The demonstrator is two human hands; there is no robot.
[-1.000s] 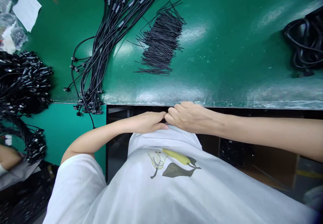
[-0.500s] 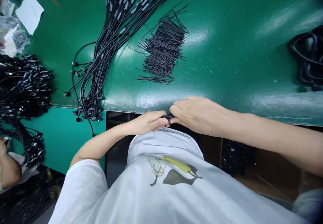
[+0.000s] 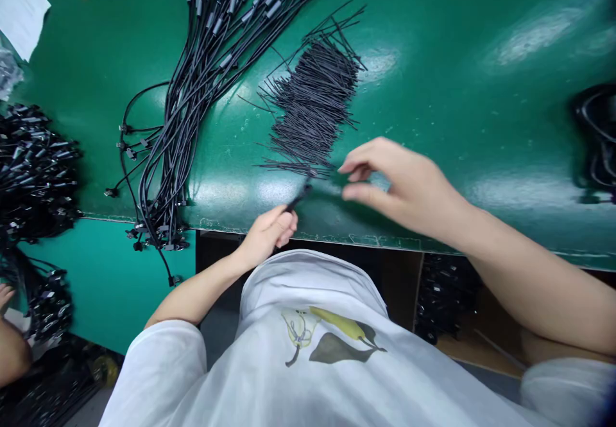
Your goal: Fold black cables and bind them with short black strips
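My left hand [image 3: 270,233] is closed around a black cable [image 3: 299,197] at the table's front edge. One end of the cable sticks out up and to the right, slightly blurred; the rest is hidden by the fingers and the body. Over the green table my right hand [image 3: 392,183] is open, thumb and fingers apart, with nothing visible between them. Just beyond both hands lies a pile of thin black ties [image 3: 315,96], its nearest strands close to the cable end.
A bundle of black cables [image 3: 178,115] with grey sleeves and small plugs lies left of the ties. More cables are heaped at far left [image 3: 36,170]. Coiled black cable [image 3: 599,135] lies at the right edge. Another person's arm [image 3: 10,350] shows at lower left.
My hands have moved apart. The right hand has let go and moved up and right, fingers opening; the left has drawn slightly left with the cable, whose end now shows.
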